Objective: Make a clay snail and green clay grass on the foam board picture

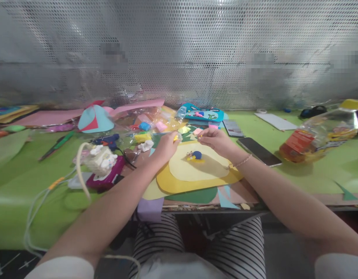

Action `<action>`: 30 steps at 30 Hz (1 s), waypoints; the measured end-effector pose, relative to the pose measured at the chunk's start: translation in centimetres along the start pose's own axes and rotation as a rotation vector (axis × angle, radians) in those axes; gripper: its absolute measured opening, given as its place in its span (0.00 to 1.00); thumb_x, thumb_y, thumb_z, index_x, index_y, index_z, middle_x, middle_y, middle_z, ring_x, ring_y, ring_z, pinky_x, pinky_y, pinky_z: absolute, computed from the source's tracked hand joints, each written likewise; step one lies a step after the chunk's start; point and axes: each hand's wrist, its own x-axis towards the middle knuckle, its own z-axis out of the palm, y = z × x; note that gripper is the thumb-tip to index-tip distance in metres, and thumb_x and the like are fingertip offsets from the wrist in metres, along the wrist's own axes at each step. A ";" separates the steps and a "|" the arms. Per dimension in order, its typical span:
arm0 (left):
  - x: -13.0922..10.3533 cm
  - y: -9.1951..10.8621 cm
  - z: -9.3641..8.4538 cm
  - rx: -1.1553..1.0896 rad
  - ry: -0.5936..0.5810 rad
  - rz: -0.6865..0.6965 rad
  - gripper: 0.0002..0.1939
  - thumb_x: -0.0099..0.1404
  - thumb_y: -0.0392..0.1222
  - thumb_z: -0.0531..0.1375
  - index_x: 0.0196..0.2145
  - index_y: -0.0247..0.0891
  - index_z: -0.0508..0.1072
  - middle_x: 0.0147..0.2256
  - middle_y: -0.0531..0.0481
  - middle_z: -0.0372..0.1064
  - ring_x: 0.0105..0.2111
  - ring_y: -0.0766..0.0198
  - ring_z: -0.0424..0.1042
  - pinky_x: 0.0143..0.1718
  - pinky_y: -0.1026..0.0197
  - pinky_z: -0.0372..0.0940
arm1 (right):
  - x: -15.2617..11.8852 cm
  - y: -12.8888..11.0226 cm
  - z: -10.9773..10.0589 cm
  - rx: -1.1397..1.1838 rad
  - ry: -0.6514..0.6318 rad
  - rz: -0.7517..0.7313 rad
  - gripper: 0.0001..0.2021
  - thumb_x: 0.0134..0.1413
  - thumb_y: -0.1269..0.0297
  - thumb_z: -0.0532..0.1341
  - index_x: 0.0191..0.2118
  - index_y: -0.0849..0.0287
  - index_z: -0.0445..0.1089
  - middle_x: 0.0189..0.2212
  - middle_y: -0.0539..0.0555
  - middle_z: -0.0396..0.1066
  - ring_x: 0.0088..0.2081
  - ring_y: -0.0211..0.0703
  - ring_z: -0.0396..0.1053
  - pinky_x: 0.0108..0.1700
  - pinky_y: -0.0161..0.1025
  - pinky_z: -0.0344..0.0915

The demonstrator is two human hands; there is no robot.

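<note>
My left hand [167,144] is closed around a lump of yellow modelling clay [176,138], with a bit of clear wrapping beside it. Opposite it, my right hand [215,141] pinches a tiny yellow piece of clay [200,136] between thumb and forefinger. Between and below both hands lies a small clay figure [197,155] with a blue body and yellow parts. It rests on a cream paper shape [179,168], layered over a larger yellow paper shape [170,186]. Green paper [193,195] shows under the front edge.
Coloured clay lumps [144,126] and clear bags lie behind my left hand. A glue gun [105,141], power strip [105,180] with cables, and scissors [57,145] are left. Phone [259,151] and drink bottle [315,135] stand right; a blue decorated paper piece [215,115] lies behind.
</note>
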 end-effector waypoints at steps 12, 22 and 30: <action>-0.2 0.4 -0.2 0.021 -0.012 -0.002 0.14 0.63 0.35 0.55 0.46 0.36 0.71 0.45 0.42 0.73 0.47 0.54 0.71 0.50 0.55 0.63 | -0.2 -0.2 0.0 0.047 0.070 0.044 0.04 0.38 0.72 0.59 0.20 0.60 0.72 0.22 0.52 0.70 0.25 0.34 0.64 0.29 0.33 0.64; -0.2 0.4 -0.2 0.049 -0.023 0.007 0.14 0.63 0.35 0.55 0.47 0.37 0.70 0.45 0.42 0.73 0.48 0.55 0.71 0.51 0.54 0.63 | -0.3 -0.7 0.1 0.044 0.001 0.060 0.14 0.43 0.62 0.61 0.15 0.58 0.60 0.15 0.48 0.56 0.19 0.34 0.52 0.21 0.34 0.53; -0.4 0.6 -0.8 0.265 -0.093 0.086 0.18 0.61 0.30 0.54 0.48 0.38 0.70 0.49 0.43 0.70 0.50 0.54 0.67 0.52 0.53 0.61 | -0.4 -0.6 0.2 -0.211 -0.003 0.014 0.24 0.48 0.47 0.63 0.12 0.59 0.62 0.12 0.49 0.58 0.17 0.33 0.56 0.21 0.34 0.53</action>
